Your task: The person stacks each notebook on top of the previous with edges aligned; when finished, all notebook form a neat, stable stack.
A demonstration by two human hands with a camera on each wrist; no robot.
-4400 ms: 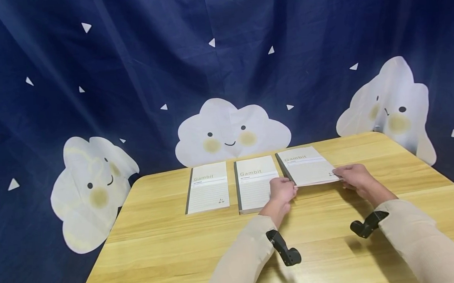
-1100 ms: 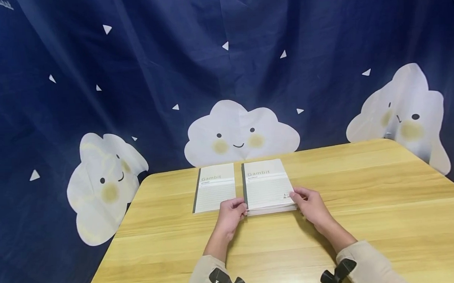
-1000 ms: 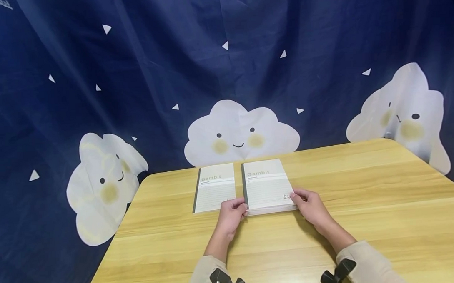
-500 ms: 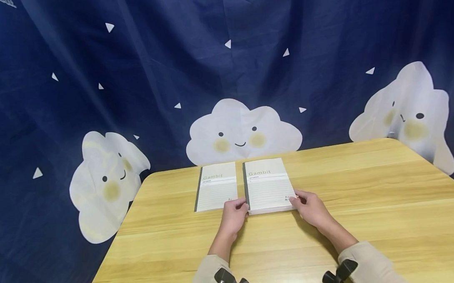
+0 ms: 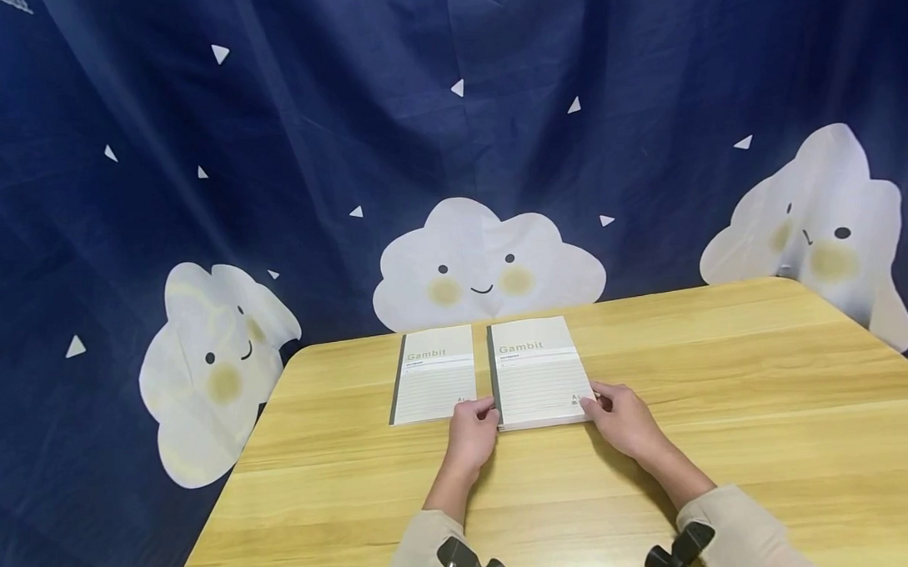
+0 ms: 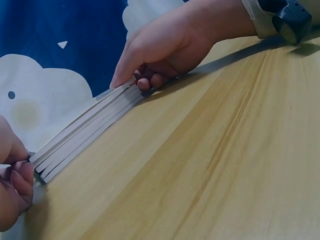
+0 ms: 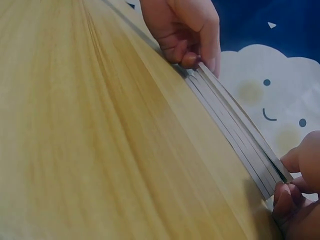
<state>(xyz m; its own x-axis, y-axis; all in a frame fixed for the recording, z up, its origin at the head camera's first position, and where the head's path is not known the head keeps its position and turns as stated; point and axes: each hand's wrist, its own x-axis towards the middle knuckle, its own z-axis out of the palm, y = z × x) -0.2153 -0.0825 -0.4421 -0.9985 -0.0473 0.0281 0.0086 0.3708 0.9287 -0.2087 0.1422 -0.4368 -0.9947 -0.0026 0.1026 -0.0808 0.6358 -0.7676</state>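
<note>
A stack of several notebooks [image 5: 540, 376] with cream "Gambit" covers and dark spines lies on the wooden table. My left hand [image 5: 473, 435] pinches its near spine corner, the thumb on the spine side. At the opposite near corner my right hand [image 5: 627, 419] pinches the notebooks, thumb over the top cover and fingers at the side. In the left wrist view the stack's page edges [image 6: 85, 130] run between both hands, with narrow gaps between the layers. The right wrist view shows the top notebook [image 7: 245, 122] slightly apart from those below at the right hand's corner.
To the left of the stack lies another matching notebook [image 5: 433, 376], a narrow gap between them. The wooden table [image 5: 326, 488] ends at a dark blue curtain [image 5: 328, 113] printed with white clouds. Black wrist cameras [image 5: 681, 549] sit on both sleeves.
The notebook held at the right 4.4 s ago now tops the middle stack. Both hands moved left with it. Over the last second the stack's front edges have come closer to even.
</note>
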